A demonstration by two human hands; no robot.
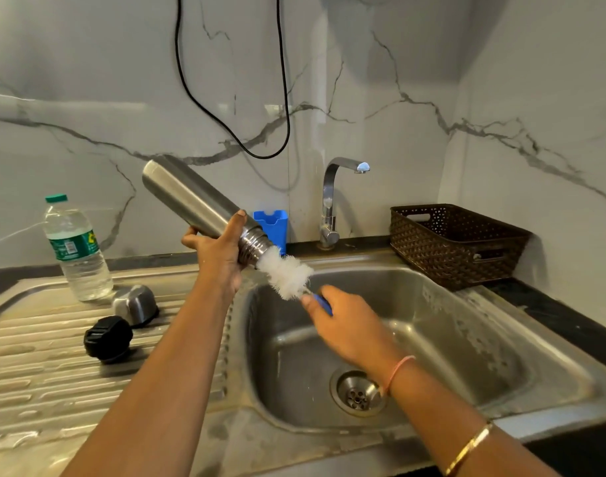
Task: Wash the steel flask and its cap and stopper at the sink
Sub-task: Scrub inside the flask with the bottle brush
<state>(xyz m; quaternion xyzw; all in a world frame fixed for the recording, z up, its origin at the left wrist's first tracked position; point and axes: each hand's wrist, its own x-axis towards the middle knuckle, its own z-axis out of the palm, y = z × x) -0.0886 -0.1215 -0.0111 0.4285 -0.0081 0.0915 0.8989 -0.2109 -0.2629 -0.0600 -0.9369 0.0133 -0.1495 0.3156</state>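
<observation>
The left hand [219,258] is gripping the flask [188,199] near its neck, above the sink [442,325] edge; the right hand [349,325] is clutching the brush [288,274], bristles at the flask's mouth. Cap [135,304] and stopper [108,339] are lying on the drainboard [36,380].

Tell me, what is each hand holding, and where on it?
The left hand grips the steel flask near its threaded neck; the right hand holds the bottle brush by its blue handle.

home kitchen | steel sink [552,366] | tap [332,197] | marble-look wall [398,98]
</observation>
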